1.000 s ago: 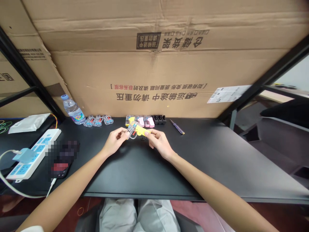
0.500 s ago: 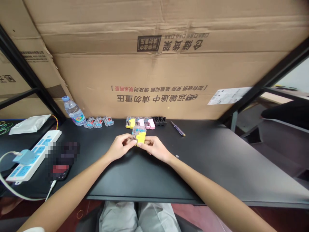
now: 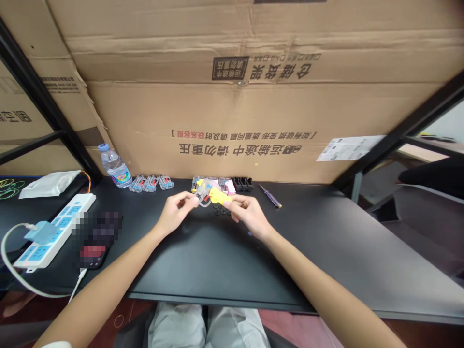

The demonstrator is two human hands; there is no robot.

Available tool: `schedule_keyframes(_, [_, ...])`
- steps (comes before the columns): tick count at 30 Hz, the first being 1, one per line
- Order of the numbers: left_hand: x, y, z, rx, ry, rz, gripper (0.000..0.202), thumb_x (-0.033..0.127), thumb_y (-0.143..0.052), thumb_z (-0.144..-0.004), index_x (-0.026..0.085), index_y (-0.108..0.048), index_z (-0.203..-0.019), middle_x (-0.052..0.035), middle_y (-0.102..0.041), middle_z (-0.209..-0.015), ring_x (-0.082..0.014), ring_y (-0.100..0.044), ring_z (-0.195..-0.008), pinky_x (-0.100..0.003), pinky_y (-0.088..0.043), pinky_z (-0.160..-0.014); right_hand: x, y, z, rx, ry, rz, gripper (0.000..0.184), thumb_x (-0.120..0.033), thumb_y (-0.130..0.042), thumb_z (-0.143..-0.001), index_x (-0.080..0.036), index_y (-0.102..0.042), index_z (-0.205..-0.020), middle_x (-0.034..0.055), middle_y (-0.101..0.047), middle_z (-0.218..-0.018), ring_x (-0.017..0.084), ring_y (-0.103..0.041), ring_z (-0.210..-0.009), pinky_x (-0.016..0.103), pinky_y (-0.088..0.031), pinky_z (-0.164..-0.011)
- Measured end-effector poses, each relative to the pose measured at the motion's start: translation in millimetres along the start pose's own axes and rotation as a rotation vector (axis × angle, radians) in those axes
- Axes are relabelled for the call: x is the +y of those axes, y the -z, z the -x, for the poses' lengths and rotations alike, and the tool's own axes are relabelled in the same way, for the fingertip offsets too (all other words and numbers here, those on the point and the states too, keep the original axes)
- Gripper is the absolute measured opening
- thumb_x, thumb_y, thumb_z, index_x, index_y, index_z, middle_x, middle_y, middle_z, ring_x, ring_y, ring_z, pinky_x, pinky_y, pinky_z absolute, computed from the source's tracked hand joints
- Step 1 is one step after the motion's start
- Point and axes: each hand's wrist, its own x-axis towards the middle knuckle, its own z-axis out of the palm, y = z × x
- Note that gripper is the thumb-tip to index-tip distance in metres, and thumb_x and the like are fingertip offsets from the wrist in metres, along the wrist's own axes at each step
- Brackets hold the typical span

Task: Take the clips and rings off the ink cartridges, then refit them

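Note:
My left hand (image 3: 178, 209) pinches a small clear plastic case (image 3: 203, 189) with blue and red parts inside. A yellow plastic cover (image 3: 219, 196) is between the fingers of my right hand (image 3: 249, 212), angled beside the clear case. Whether the two pieces still touch I cannot tell. Both are held above the black table. Just behind them lie similar cases with pink covers (image 3: 229, 187) and a yellow one (image 3: 195, 183), partly hidden. Several small black rings (image 3: 219, 210) show under the yellow cover.
Three clear cases (image 3: 150, 183) lie at the back left near a water bottle (image 3: 115, 166). Black plastic parts (image 3: 242, 184) and a screwdriver (image 3: 270, 196) are at the back right. A power strip (image 3: 54, 231) and a phone (image 3: 97, 241) with cables occupy the left side. Cardboard (image 3: 239, 106) stands behind.
The yellow cover has swung away from the clear case and tilted, as my hands moved apart. My right hand went right, uncovering black rings on the table.

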Motion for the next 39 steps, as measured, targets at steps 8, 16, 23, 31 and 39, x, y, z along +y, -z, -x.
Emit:
schedule_keyframes(8, [1,-2.1,1,-0.127,-0.003,-0.044,0.038,0.052,-0.071,-0.094,0.016,-0.073,-0.084,0.0021,-0.057,-0.063,-0.0118,-0.045,-0.058,-0.026,-0.036,-0.058,0,-5,1,-0.085,-0.015,0.014,0.049,-0.06,-0.084,-0.08,-0.014,-0.079,-0.094,-0.0039,-0.054,-0.057,0.009,-0.04,-0.048,0.026,-0.029,-0.049])
schedule_keyframes(16, [-4,-4.5,3,-0.24,0.06,-0.057,0.044,0.056,-0.073,-0.091,0.015,-0.067,-0.076,0.0009,-0.056,-0.064,-0.0122,-0.045,-0.058,-0.026,-0.036,-0.057,0,-11,3,-0.128,-0.029,0.006,0.054,-0.065,-0.084,-0.079,-0.013,-0.078,-0.094,-0.0041,-0.053,-0.057,0.01,-0.041,-0.048,0.025,-0.03,-0.048])
schedule_keyframes(23, [-10,-4.5,1,-0.192,0.059,-0.085,0.045,0.057,-0.061,-0.097,0.016,-0.064,-0.08,0.0003,-0.058,-0.067,-0.0135,-0.047,-0.06,-0.027,-0.036,-0.06,5,-21,6,-0.111,-0.058,0.104,0.065,-0.068,-0.073,-0.087,-0.013,-0.075,-0.122,-0.007,-0.049,-0.055,0.011,-0.037,-0.047,0.025,-0.029,-0.047])
schedule_keyframes(31, [-28,60.3,-21,0.03,0.27,-0.854,0.046,0.048,-0.035,-0.11,0.022,-0.062,-0.083,-0.0088,-0.074,-0.083,-0.0247,-0.068,-0.078,-0.03,-0.037,-0.066,11,-15,5,-0.066,-0.073,0.171,0.062,-0.061,-0.069,-0.091,-0.015,-0.068,-0.133,-0.0101,-0.043,-0.053,0.013,-0.04,-0.048,0.026,-0.033,-0.051])
schedule_keyframes(39, [-34,66.1,-24,-0.044,0.305,-0.964,0.051,0.053,-0.038,-0.111,0.021,-0.067,-0.083,-0.0131,-0.078,-0.091,-0.0302,-0.074,-0.089,-0.031,-0.04,-0.071,9,-19,8,-0.135,-0.083,0.175,0.057,-0.057,-0.066,-0.092,-0.017,-0.065,-0.133,-0.0103,-0.042,-0.056,0.012,-0.036,-0.05,0.025,-0.034,-0.05])
